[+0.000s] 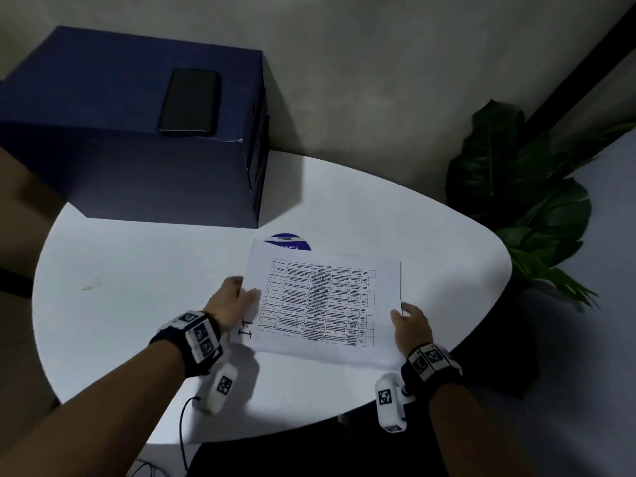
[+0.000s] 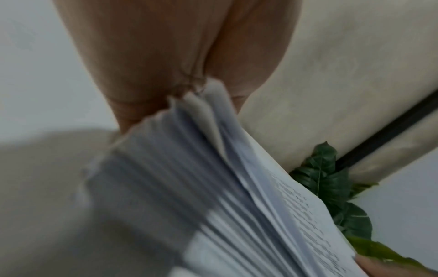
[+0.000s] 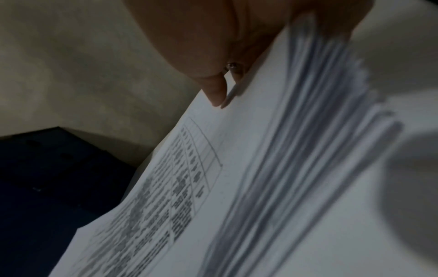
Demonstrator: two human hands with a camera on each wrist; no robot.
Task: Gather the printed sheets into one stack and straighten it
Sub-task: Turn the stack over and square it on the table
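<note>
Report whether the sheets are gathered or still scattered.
Gathered: one stack of sheets, held between left hand and right hand; edges still uneven.

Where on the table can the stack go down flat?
Bare table lies left of the left hand, between the box and the near rim, apart from a small stain. Behind the stack it is tight: a blue disc lies there.

Both forearms bare, no sleeves. Left wrist: black band carrying white blocks with black square-code markers; white camera pod below, thin black cable trailing. Right wrist: matching band, markers, white pod.
</note>
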